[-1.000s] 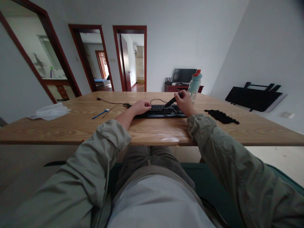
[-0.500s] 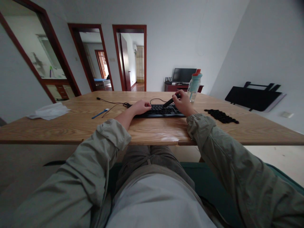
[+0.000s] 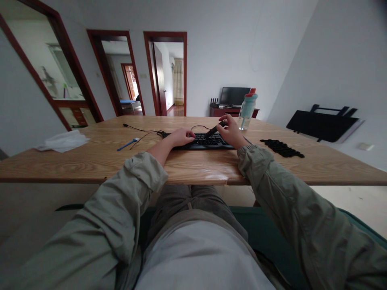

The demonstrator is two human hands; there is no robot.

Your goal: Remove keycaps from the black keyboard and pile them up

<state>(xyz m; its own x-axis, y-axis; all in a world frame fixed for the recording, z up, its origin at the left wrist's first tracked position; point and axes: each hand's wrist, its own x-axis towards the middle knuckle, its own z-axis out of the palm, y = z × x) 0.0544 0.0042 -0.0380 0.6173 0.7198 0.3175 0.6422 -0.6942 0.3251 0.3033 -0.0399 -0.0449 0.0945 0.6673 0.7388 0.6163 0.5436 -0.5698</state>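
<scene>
A seated person in an olive long-sleeved jacket reaches both arms forward over a wooden table (image 3: 90,161). A black keyboard (image 3: 202,141) lies flat on the table straight ahead, near its far half. The left hand (image 3: 180,136) rests palm down on the keyboard's left end, fingers loosely curled against the keys and holding nothing. The right hand (image 3: 231,131) hovers over the keyboard's right end, its fingers pinched around the upper end of a slim black tool (image 3: 213,131). The tool slants down to the left, its lower tip touching the keys near the middle of the keyboard. A heap of loose black keycaps (image 3: 281,148) lies on the table to the right of the right sleeve. A pale blue water bottle (image 3: 247,106) with a red cap stands upright just beyond the right hand. Further left lie a thin black cable (image 3: 142,131), a blue pen (image 3: 127,145) and a folded white cloth (image 3: 63,141).
</scene>
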